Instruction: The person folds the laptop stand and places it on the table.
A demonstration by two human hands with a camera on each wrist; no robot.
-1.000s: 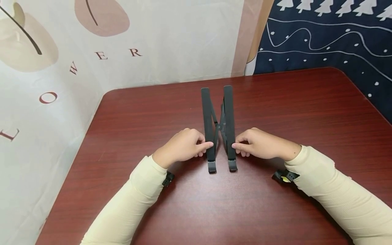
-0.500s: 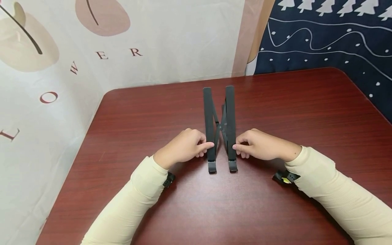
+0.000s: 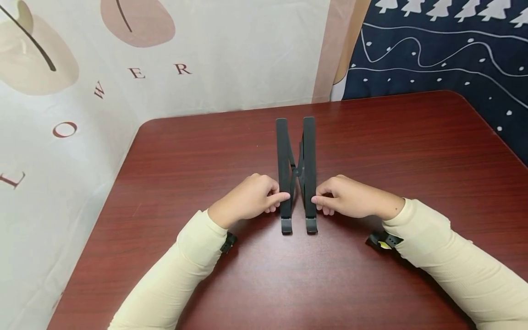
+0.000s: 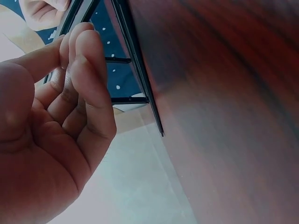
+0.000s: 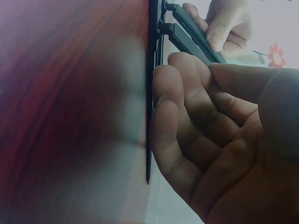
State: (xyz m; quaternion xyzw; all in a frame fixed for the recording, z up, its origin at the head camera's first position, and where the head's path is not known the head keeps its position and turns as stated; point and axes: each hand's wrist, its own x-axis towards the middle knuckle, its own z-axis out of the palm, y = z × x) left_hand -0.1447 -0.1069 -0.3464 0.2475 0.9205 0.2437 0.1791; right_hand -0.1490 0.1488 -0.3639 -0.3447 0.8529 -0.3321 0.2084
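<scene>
A black folding laptop stand (image 3: 283, 156) stands on the table in the head view, its two long bars side by side and crossed struts between them. Hooked lips at the bars' near ends point toward the person. My left hand (image 3: 253, 197) pinches the left bar near its lower end, thumb on top. On the other side, my right hand (image 3: 350, 197) pinches the right bar at about the same height. In the left wrist view, the stand's lower rail (image 4: 139, 70) runs along the tabletop beyond the curled fingers. The right wrist view shows the hooked bars (image 5: 190, 45) past the fingertips.
The reddish-brown wooden table (image 3: 185, 151) has rounded far corners. A pale printed cloth (image 3: 247, 55) hangs behind and to the left, and a dark blue tree-patterned cloth (image 3: 433, 50) behind right. A black strap (image 3: 228, 242) sits at the left wrist.
The stand's two bars have drawn slightly closer together, the left one shifting right most visibly at its far end. Both hands keep their grip and move only a little.
</scene>
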